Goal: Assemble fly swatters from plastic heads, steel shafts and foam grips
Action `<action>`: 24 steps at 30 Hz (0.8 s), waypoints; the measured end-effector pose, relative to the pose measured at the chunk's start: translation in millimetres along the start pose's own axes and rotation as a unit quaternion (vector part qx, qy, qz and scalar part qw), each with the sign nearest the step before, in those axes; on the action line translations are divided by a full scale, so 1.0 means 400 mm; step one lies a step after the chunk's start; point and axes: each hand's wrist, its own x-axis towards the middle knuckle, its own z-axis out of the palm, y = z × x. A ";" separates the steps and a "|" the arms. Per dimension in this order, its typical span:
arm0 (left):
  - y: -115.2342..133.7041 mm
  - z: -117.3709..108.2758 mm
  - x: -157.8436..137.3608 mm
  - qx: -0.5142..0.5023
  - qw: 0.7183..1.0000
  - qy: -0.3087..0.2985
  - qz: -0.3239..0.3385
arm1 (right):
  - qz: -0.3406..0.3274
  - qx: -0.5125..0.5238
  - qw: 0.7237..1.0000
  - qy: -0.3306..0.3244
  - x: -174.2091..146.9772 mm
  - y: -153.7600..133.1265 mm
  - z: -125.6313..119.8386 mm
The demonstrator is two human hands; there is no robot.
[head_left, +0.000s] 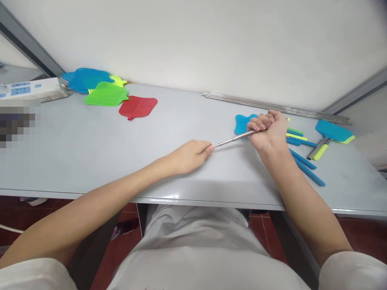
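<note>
Silver metal, slim and stepped like a telescoping tube, makes up the rod (231, 140) that spans the gap between the two hands, held just above a pale grey tabletop (181, 121). The left hand (193, 156) pinches its thin end between thumb and fingers; the right hand (269, 129) is curled closed around the thicker end, palm turned upward. The rod slants, its right end farther from the table's front edge than its left.

Partly hidden behind the right hand lies a blue perforated plastic swatter head (241, 124). Just right of that wrist, narrow blue plastic sleeves (311, 173) lie at angles, with thin green and yellow pieces among them. Farther right is a flat blue plastic head (332, 129) with a yellow-green edge showing beneath; a short metal tube (314, 151) and a yellow-green grip (321, 152) extend from near it towards the front.

Along the white wall (193, 44), a bundle of long shiny metal rods (305, 112) rests lengthwise. Well to the left, blue mesh heads (87, 79) overlap a yellow one (119, 80) and a bright green one (105, 94), with a red mesh head (140, 106) just beside them. A white power strip with blue sockets (30, 89) sits at the far left.
</note>
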 end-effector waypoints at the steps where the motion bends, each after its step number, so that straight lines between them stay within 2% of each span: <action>1: 0.000 -0.002 -0.001 0.000 1.000 -0.006 0.000 | 0.004 -0.004 1.000 0.001 0.000 0.000 0.000; 15: 0.007 -0.011 -0.014 0.005 0.999 -0.033 0.002 | 0.084 -0.031 0.996 -0.005 0.001 0.011 -0.003; 24: 0.010 -0.013 -0.014 0.008 0.999 -0.036 0.008 | 0.091 -0.024 0.996 -0.002 0.005 0.012 -0.006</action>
